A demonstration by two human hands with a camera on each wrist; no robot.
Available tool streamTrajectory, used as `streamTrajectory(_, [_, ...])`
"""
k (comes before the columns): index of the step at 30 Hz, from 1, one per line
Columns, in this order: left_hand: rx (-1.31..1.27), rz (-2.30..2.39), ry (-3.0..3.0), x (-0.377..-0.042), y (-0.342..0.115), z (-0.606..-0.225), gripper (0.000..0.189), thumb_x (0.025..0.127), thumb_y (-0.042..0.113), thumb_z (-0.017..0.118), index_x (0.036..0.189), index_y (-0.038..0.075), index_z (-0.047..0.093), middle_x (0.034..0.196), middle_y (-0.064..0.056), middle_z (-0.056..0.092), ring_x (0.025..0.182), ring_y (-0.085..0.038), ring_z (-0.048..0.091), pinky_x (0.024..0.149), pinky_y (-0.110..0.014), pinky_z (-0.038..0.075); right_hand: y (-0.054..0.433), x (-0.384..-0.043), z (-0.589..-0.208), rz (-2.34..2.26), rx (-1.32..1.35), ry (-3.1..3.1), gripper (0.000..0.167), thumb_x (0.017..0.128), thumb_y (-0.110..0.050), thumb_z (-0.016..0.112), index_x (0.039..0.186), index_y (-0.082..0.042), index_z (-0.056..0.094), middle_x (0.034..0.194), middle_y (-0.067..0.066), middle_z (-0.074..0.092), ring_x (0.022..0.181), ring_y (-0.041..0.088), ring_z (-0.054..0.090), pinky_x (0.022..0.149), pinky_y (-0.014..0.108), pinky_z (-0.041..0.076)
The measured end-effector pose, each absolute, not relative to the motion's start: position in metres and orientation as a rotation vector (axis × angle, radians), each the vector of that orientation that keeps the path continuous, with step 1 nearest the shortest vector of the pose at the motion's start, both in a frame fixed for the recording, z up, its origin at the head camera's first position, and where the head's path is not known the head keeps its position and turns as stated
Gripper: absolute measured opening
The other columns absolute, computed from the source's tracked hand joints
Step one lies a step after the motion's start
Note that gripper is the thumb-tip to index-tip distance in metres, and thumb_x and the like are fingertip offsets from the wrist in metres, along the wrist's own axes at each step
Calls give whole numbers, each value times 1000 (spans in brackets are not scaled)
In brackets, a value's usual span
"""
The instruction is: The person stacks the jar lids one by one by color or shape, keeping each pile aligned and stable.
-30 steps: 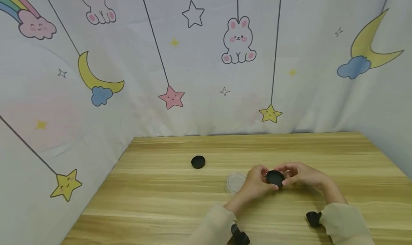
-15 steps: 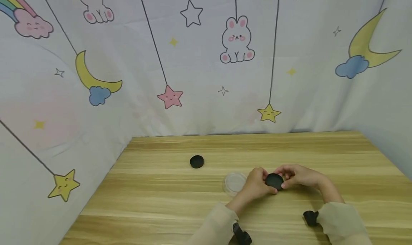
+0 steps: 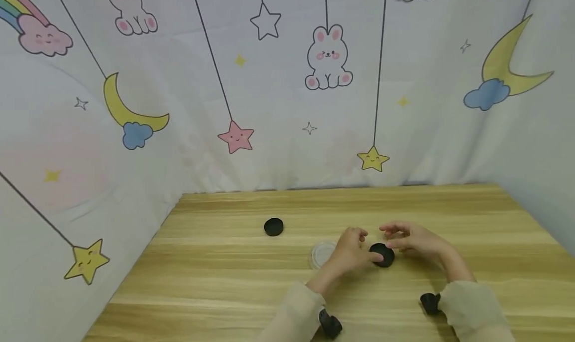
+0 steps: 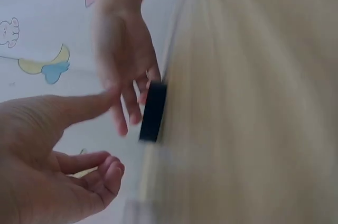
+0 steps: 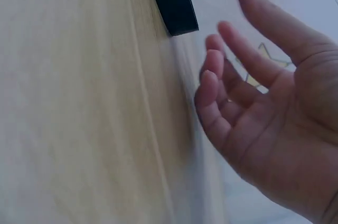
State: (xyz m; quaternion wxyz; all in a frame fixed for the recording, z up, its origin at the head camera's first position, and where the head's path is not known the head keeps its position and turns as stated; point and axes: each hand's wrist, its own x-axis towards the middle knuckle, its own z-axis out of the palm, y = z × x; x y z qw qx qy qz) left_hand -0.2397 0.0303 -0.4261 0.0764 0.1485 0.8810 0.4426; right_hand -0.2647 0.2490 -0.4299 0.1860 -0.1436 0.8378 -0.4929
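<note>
A black round lid-like piece (image 3: 384,258) lies flat on the wooden table, between both hands. My left hand (image 3: 349,252) hovers at its left side, the thumb in front of its near left part in the head view. In the left wrist view that hand (image 4: 58,155) holds nothing, and a gap shows between its fingers and the black piece (image 4: 153,111). Just above the piece's right side is my right hand (image 3: 415,241), fingers loosely bent. The right wrist view shows this hand (image 5: 269,97) apart from the black piece (image 5: 173,2).
Left of the left hand, a clear round container or lid (image 3: 320,255) lies partly hidden behind it. A second black round piece (image 3: 273,227) sits farther back and left on the wooden table (image 3: 215,282). A printed curtain (image 3: 287,82) stands behind the table.
Both hands held the black round piece before. It now lies on the table, let go, and the hands have loosened and moved slightly apart and up.
</note>
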Motion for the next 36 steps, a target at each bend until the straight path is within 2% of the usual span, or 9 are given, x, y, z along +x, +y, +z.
streamTrajectory(6, [491,1376,2742,-253,-4,-411,63,79,25,82,128,-4,56,119,-17,59,107,-29,57,86,-33,51,225,-267,-415,-1423,-423,2540,60,95,-29,63,143,1,43,134,27,52,117,34,57,94,43,51])
streamTrajectory(11, [375,1514,2744,-264,-35,-396,63,81,24,80,131,-4,54,126,-23,57,116,-40,55,92,-45,51,188,-270,-406,-1540,-423,2544,60,95,-31,63,143,-2,44,137,26,50,119,34,56,100,49,48])
streamTrajectory(18, [158,1653,2766,-274,-93,-380,63,83,26,78,134,-1,53,128,-23,56,120,-43,52,95,-51,48,117,-285,-403,-1720,-429,2491,56,95,-27,64,142,-2,47,135,25,51,119,35,56,101,50,47])
streamTrajectory(25, [-85,1686,2725,-283,-154,-379,71,84,24,76,141,-1,44,142,-27,45,130,-45,43,103,-56,42,42,-295,-410,-1762,-400,2379,55,95,-24,64,143,-5,44,142,22,48,127,38,52,102,48,47])
streamTrajectory(31, [-242,1604,2631,-282,-194,-387,77,86,21,73,148,-3,34,151,-30,33,137,-48,33,108,-60,36,-8,-302,-411,-1826,-286,2102,68,93,-19,66,150,-2,33,154,23,34,136,40,43,108,50,42])
streamTrajectory(36, [-211,1574,2506,-284,-209,-398,76,88,14,70,149,-6,29,151,-33,30,137,-49,35,109,-60,35,-31,-310,-412,-1743,-162,2138,78,89,-15,70,153,-4,26,159,19,26,143,40,32,113,54,34])
